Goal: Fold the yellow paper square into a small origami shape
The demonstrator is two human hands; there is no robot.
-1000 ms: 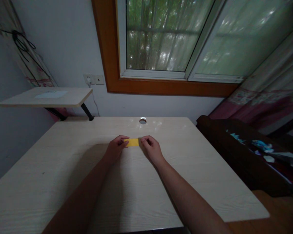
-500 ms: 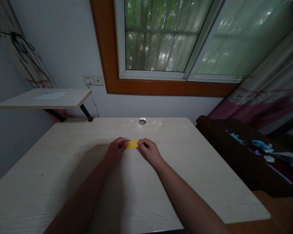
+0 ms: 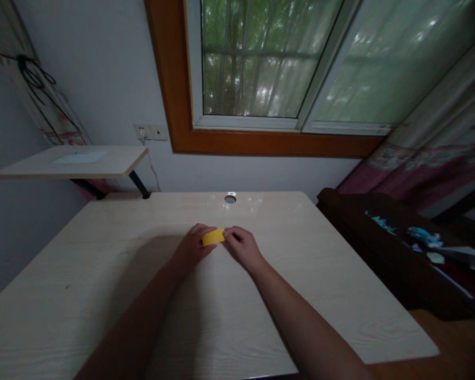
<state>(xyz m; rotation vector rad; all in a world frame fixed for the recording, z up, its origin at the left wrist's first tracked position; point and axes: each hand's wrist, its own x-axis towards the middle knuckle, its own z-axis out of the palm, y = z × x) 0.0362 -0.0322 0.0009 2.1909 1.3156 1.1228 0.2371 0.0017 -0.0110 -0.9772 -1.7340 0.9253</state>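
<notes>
On my feed, a raised shelf (image 3: 122, 158) stands far left. My left hand (image 3: 189, 252) curves around one end of a yellow strip (image 3: 214, 237), fingers above, thumb below; I can't tell whether it grips. The strip sits between both hands, over the desk (image 3: 316, 264). My right hand (image 3: 244, 249) pinches its right end. A curtain (image 3: 423, 153) hangs at far right.

Head view, forward and down (apparently wide)
</notes>
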